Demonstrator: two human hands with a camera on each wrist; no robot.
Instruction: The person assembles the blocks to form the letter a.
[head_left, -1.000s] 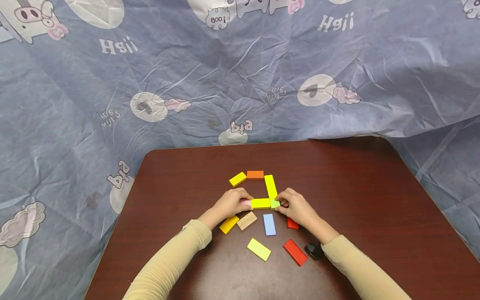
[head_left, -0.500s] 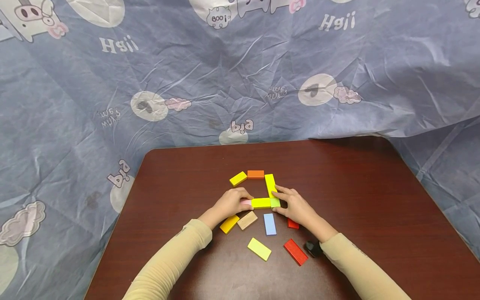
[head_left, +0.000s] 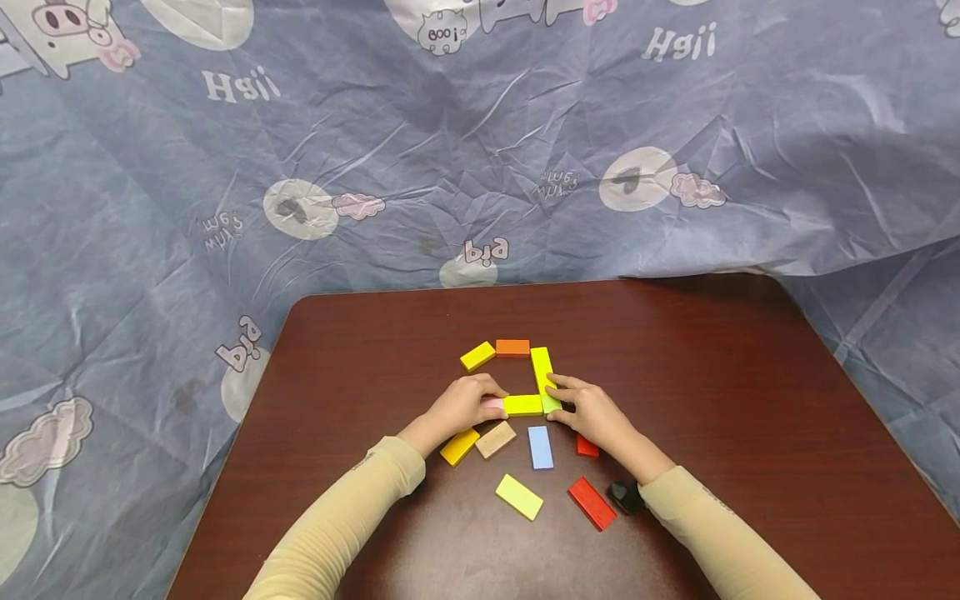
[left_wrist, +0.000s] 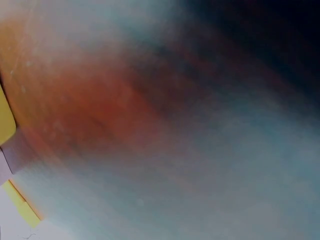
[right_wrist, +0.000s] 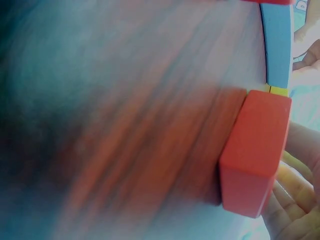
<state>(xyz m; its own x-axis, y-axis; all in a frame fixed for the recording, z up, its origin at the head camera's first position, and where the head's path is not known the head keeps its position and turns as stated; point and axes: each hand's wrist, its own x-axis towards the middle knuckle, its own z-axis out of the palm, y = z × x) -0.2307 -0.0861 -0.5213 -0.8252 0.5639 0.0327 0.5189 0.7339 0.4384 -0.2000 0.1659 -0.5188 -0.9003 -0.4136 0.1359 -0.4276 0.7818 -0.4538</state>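
Note:
My left hand (head_left: 467,402) pinches a pink block (head_left: 492,403) by its left end, its thumb on the near side. A yellow block (head_left: 522,406) lies in line with it to the right, followed by a lime green block (head_left: 551,404). Over that corner is my right hand (head_left: 596,414), thumb at the green block's near edge and extended fingertips against a second yellow block (head_left: 542,367) that runs away from me. In the right wrist view, a red block (right_wrist: 257,135) stands large before the right hand's fingers. The left wrist view is mostly blurred tabletop.
An orange block (head_left: 513,348) and a slanted yellow block (head_left: 477,357) lie at the far side. Nearer are amber (head_left: 460,447), bare wood (head_left: 495,440), light blue (head_left: 540,447), pale yellow (head_left: 519,497) and red (head_left: 592,503) blocks on the dark wooden table (head_left: 712,375).
My right hand has loosened its pinch on the green block and spread its fingers forward onto the yellow block beyond. The left hand stays at the pink block.

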